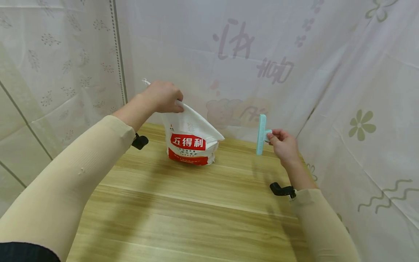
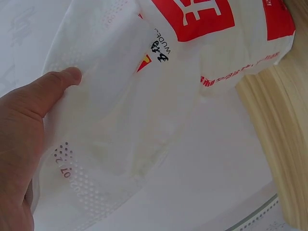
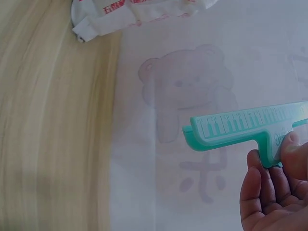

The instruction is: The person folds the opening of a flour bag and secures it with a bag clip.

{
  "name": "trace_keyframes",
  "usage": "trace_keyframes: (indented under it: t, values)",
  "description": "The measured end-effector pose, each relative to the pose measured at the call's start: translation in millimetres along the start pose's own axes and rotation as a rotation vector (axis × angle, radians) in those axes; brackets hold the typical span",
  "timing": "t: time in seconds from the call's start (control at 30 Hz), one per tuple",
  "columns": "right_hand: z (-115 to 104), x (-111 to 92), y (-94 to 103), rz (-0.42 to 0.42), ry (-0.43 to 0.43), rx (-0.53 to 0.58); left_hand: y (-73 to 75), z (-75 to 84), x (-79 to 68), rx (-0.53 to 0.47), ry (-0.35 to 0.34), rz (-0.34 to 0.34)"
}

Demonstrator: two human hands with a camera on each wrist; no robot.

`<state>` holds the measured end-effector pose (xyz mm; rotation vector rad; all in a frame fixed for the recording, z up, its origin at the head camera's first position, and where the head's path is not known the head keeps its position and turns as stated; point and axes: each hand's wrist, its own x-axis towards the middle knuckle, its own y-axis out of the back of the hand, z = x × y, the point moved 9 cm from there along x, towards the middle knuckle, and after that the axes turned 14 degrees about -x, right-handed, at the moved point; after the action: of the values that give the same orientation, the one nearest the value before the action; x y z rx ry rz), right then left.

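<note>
A white plastic flour bag with red panels and Chinese lettering stands near the back of the table. My left hand grips its gathered top edge. Close up in the left wrist view, the thumb of that hand presses on the white film of the bag. To the right of the bag and apart from it, my right hand pinches a mint-green bag sealing clip by its handle. The right wrist view shows the clip with its long bars slightly apart at the near end.
The wood-grain table runs back to a printed fabric curtain, which also closes off both sides. A white string shows beside the left wrist. Black wrist mounts sit on both forearms.
</note>
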<state>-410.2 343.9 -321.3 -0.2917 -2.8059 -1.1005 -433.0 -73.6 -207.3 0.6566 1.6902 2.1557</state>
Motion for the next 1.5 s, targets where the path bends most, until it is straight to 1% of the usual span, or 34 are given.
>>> trace_keyframes:
  t: [0.17, 0.33, 0.5, 0.63, 0.83, 1.07, 1.27, 1.5]
  values:
    - [-23.4, 0.5, 4.9, 0.017, 0.04, -0.03, 1.1, 0.9, -1.6, -0.005, 0.001, 0.004]
    - [-42.5, 2.0, 5.7, 0.024, 0.063, -0.062, 1.3, 1.3, -1.4, -0.003, -0.003, 0.005]
    - [-62.4, 4.6, 1.5, 0.035, 0.098, -0.045, 0.9, 0.8, -0.6, -0.006, 0.0, 0.002]
    - [-80.8, 6.9, -4.9, 0.048, 0.143, -0.018, 1.0, 0.1, -0.6, -0.009, -0.001, 0.005]
    - [-110.0, 8.4, -15.6, 0.048, 0.196, -0.032, 1.2, -0.7, -0.2, -0.012, 0.004, 0.008]
    - [-140.3, 9.4, -33.3, 0.051, 0.256, -0.048, 0.1, -1.1, 0.6, -0.014, -0.004, 0.007]
    - [-159.3, 10.0, -48.8, 0.037, 0.285, -0.064, -0.1, 0.4, 0.2, -0.019, -0.008, 0.008]
    - [-174.2, 8.3, -62.4, 0.032, 0.341, -0.1, 0.3, 0.1, 0.8, -0.019, 0.0, 0.008]
